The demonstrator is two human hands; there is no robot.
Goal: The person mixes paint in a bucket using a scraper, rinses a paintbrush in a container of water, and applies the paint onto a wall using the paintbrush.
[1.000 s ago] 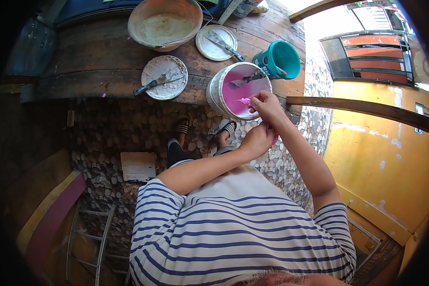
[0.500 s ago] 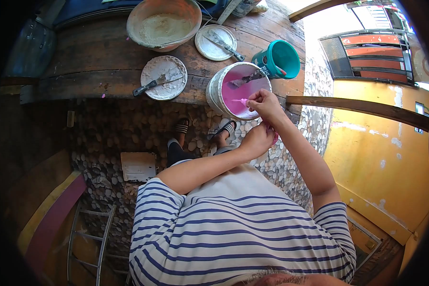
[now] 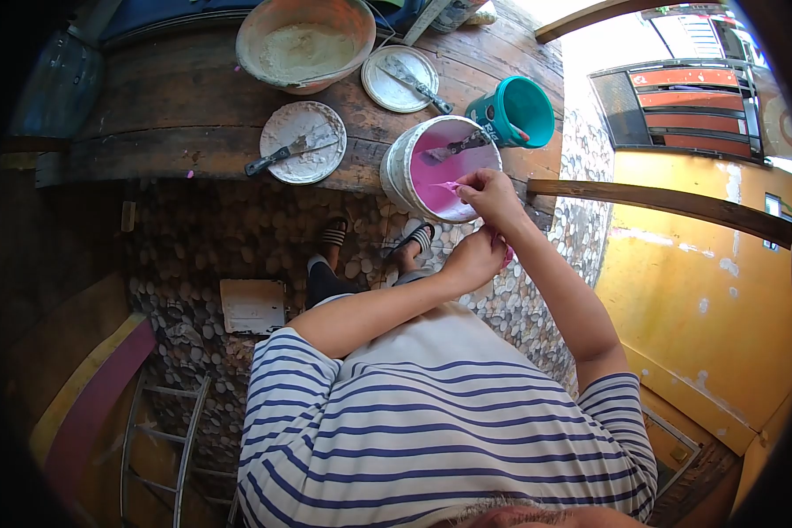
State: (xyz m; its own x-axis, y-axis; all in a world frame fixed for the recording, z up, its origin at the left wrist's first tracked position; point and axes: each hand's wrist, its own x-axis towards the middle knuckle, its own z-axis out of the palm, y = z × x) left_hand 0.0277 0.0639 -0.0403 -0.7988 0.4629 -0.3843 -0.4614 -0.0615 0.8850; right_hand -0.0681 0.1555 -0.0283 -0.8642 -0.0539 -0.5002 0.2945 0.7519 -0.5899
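Observation:
My right hand (image 3: 488,198) pinches a small pink thing (image 3: 450,186), with a thin tip pointing left over the white bucket (image 3: 398,176). Inside that bucket is pink paint (image 3: 431,176), and a putty knife (image 3: 458,148) lies across it. Below and left of the right hand, my left hand (image 3: 475,261) is closed around a pink object (image 3: 507,255), mostly hidden by the fingers. What the pink things are is too small to tell.
The wooden table (image 3: 176,150) holds a teal bucket (image 3: 526,110), a large bowl (image 3: 304,48) of pale material and two round lids (image 3: 304,167) (image 3: 396,92) with putty knives. A ladder (image 3: 163,431) stands lower left. A wooden rail (image 3: 660,198) is at right.
The pink thing at my right fingertips looks slightly changed in shape, and those fingers have shifted a little. My left hand has stayed in place.

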